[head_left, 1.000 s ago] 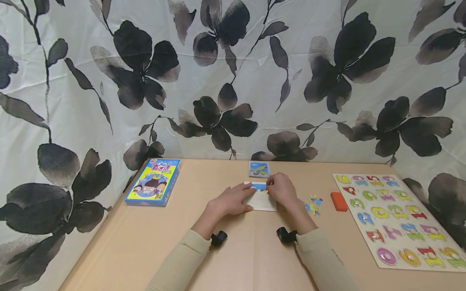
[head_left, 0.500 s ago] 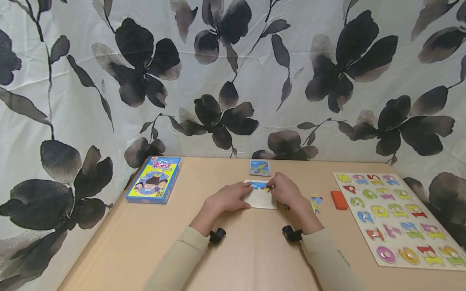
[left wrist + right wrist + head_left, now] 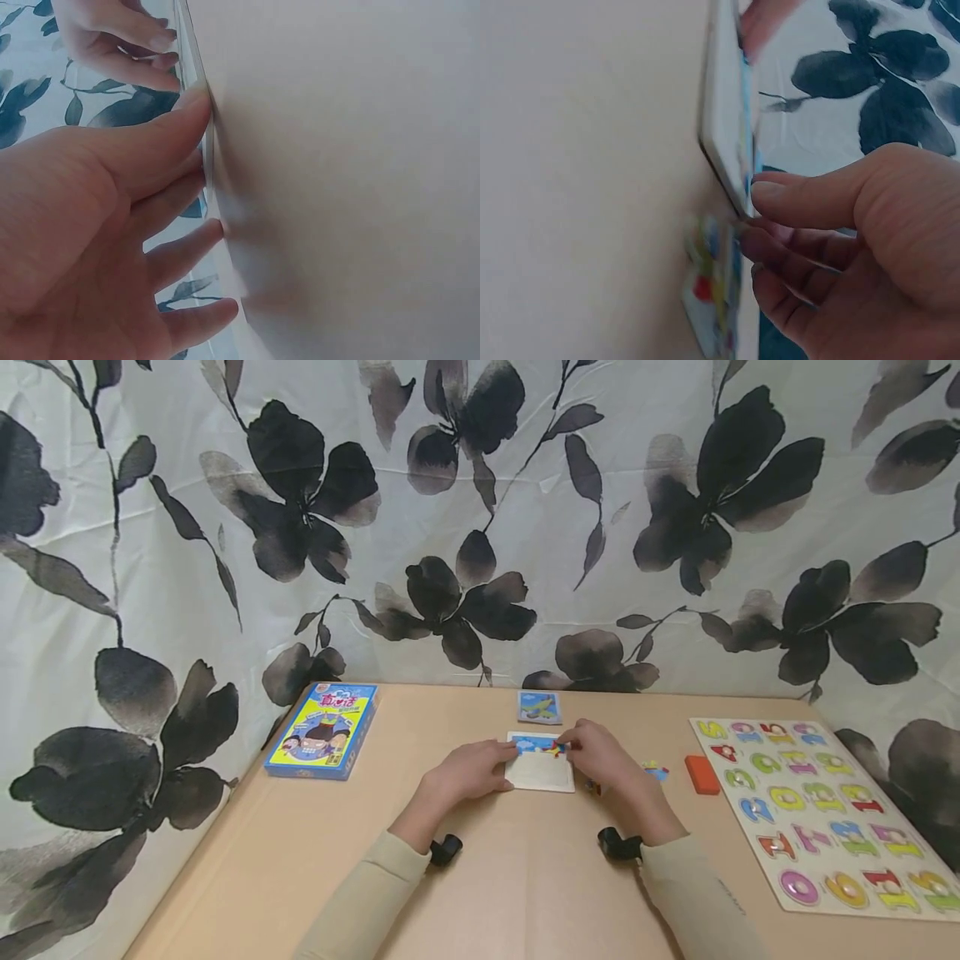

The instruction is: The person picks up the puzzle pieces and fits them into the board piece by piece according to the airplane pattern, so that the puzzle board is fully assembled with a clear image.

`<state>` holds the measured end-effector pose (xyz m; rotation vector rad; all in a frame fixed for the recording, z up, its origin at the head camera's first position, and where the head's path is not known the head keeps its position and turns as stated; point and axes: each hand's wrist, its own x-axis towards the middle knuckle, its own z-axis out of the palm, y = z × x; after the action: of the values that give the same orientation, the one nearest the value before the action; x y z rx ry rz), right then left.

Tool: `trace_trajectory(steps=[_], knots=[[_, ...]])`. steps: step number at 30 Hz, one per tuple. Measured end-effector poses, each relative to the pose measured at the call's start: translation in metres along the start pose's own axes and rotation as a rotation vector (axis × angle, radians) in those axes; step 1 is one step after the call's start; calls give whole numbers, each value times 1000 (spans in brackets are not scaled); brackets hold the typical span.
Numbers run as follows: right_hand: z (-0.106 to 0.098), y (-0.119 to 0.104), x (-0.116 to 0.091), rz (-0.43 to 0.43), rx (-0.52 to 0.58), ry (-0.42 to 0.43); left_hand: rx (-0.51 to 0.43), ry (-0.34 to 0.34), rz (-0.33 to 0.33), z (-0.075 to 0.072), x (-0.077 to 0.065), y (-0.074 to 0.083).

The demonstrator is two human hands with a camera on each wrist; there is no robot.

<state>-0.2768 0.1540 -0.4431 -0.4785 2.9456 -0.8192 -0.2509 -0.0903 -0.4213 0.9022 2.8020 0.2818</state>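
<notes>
The right hand bends its thumb and index finger together at the upper right corner of the white jigsaw tray; whether a piece sits between them I cannot tell. The left hand lies along the tray's left edge, fingers loosely extended. The tray is flat at the centre of the frame, with a blue picture strip across its top and bare white below. Done well, this step probably wants the left hand bracing lightly while the right squares the strip's end to the frame and presses it flush. Loose jigsaw pieces lie right of centre on the desk, partly behind the right hand; the wrist should best clear them.
</notes>
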Motion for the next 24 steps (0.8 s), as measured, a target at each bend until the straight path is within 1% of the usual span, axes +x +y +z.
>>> trace_trajectory(steps=[5,7,10,14,20,24], knots=[[-16,5,-12,-22,28,26,11,12,-1,2,1,0],[-20,8,-16,-14,19,33,11,10,-4,2,1,-1],[-24,15,-21,23,3,22,10,11,-5,3,2,-1],[-22,21,-25,84,-1,16,7,13,-3,4,2,-2],[-15,22,-24,71,-20,42,-7,14,-3,4,1,-2],[-14,24,-20,115,22,13,-12,15,-3,4,1,-2]])
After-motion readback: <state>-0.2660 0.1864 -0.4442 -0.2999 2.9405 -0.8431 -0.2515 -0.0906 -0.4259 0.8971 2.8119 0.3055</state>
